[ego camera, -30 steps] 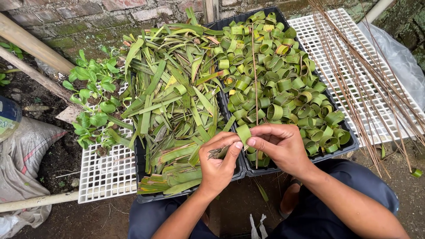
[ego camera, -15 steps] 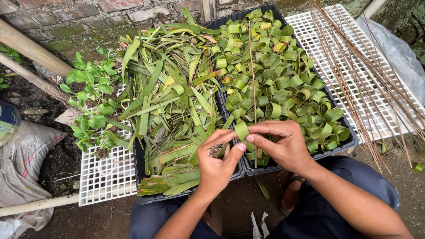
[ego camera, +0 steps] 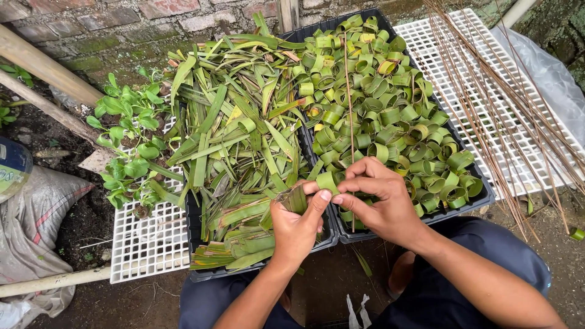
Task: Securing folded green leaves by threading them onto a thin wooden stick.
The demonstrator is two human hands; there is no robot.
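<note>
My left hand (ego camera: 297, 226) grips a green leaf strip (ego camera: 308, 192) curled into a ring, thumb pressed on its top. My right hand (ego camera: 378, 198) pinches the same strip from the right, and a thin brown stick (ego camera: 348, 103) runs upward from between its fingers. Both hands meet over the near edge of two black trays. The left black tray (ego camera: 196, 240) holds a pile of flat cut leaves (ego camera: 237, 134). The right black tray (ego camera: 484, 198) is heaped with several finished leaf rings (ego camera: 390, 116).
White plastic grids (ego camera: 149, 244) lie under both trays. A bundle of thin brown sticks (ego camera: 487, 103) rests on the right grid. Small green plants (ego camera: 131, 146) grow at left, beside wooden poles (ego camera: 42, 67), a grey sack (ego camera: 36, 231) and a brick wall (ego camera: 152, 18).
The two hands have drawn closer together on the leaf strip, curling it tighter. The trays and leaves have not moved.
</note>
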